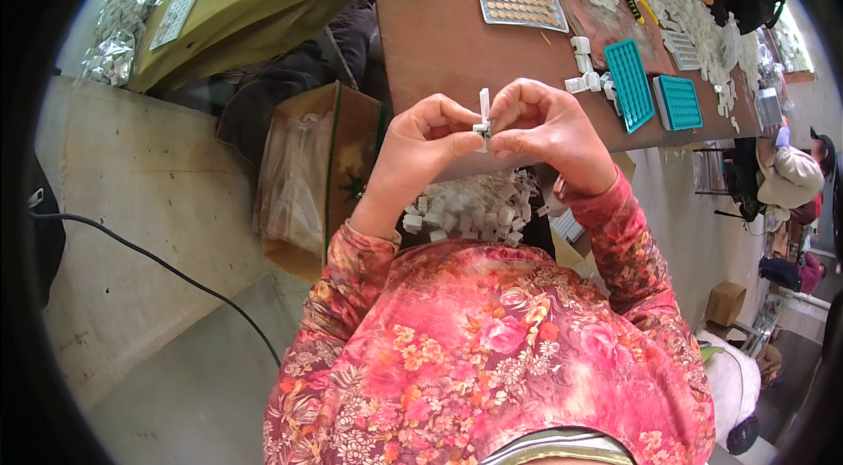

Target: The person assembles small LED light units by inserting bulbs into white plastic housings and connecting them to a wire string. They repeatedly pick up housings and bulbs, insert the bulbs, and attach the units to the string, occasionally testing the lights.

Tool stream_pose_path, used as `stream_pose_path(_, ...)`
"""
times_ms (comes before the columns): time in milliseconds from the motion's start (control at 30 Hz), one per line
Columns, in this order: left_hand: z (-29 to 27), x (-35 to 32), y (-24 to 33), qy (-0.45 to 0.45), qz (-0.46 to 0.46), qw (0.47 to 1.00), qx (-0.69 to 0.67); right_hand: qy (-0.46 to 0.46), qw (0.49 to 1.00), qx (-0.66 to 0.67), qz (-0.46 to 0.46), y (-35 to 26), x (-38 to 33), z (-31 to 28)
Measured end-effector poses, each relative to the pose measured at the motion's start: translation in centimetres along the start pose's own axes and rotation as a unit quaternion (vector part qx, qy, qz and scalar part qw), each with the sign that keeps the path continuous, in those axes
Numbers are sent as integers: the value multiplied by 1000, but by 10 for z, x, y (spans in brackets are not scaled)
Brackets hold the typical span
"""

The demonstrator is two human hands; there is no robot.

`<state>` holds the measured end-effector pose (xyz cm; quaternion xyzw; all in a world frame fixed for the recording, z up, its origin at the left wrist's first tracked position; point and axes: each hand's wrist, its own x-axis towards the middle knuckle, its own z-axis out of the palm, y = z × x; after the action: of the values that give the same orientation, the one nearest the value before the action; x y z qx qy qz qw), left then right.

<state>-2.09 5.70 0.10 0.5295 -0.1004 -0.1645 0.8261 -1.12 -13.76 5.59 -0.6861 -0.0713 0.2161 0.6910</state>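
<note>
A small white plastic piece [485, 105] stands upright between my two hands, just above the near edge of the brown table. My left hand [430, 136] pinches it from the left with thumb and forefinger. From the right, the thumb and fingers of my right hand [544, 127] close on the same piece. A darker bit shows at its lower end, too small to make out. Below my hands lies a heap of small white plastic pieces [474, 206], partly hidden by my floral top.
On the brown table [430, 35] are a tray of round tan discs [522, 4], teal trays [628, 83], white pieces [582, 61] and yellow-handled pliers [641, 4]. A cardboard box [303, 175] with clear plastic bags stands left. A black cable [167, 263] crosses the floor. People [790, 175] are far right.
</note>
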Motion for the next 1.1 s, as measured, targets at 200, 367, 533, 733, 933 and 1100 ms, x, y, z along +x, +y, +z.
stream_pose_path(200,-8,5,1,-122,-80,988,-45,-128,987,-55,78,11,18,-16)
stream_pose_path(367,0,0,-5,-24,-2,1000,-20,-69,993,77,55,25,12,-6)
stream_pose_path(533,12,-5,-13,131,65,989,-24,4,993,113,40,31,-8,12)
stream_pose_path(733,18,-8,-16,174,106,978,51,59,998,31,-7,31,-15,21)
stream_pose_path(933,22,-13,-15,182,123,960,175,107,993,-34,-20,32,-13,28)
stream_pose_path(1100,23,-14,-14,170,127,952,222,118,989,-85,-24,31,-13,28)
